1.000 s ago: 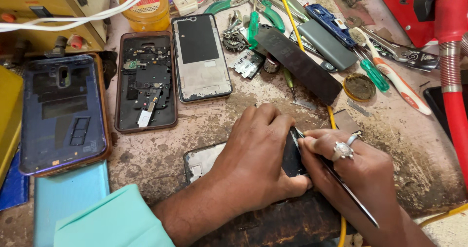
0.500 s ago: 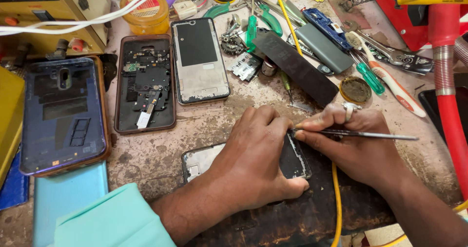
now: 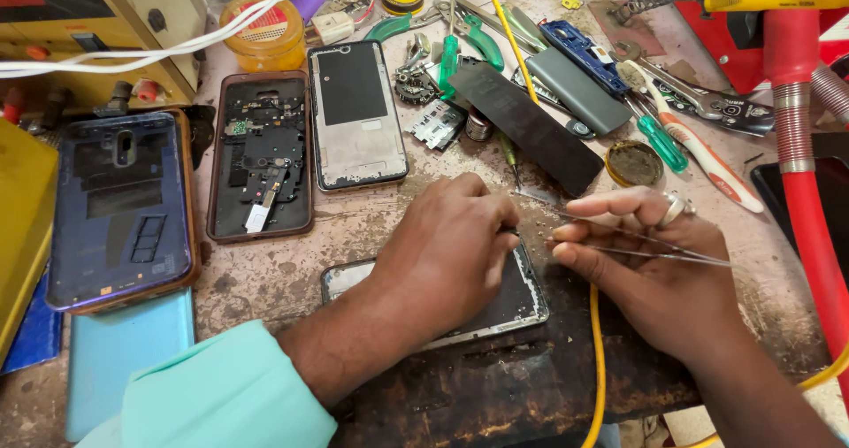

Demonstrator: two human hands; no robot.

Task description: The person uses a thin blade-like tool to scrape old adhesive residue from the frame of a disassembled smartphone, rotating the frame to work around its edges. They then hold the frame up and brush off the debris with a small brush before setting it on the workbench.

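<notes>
Left hand (image 3: 447, 253) lies pressed on the dark phone (image 3: 513, 302) at the worktop's near edge. Right hand (image 3: 659, 271) pinches fine tweezers (image 3: 654, 252), tips just beside the phone's right corner. Beyond, an opened phone frame (image 3: 355, 116) lies mid-worktop.

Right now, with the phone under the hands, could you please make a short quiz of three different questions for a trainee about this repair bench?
1. True or false: the left hand rests flat on the phone lying on the dark mat.
2. What does the right hand hold? A) green screwdriver B) metal tweezers C) toothbrush
3. Fill in: the yellow cable passes between the two ____.

Key
1. True.
2. B: the metal tweezers are pinched in the fingers; the green screwdriver and the toothbrush lie untouched on the bench.
3. hands.
</notes>
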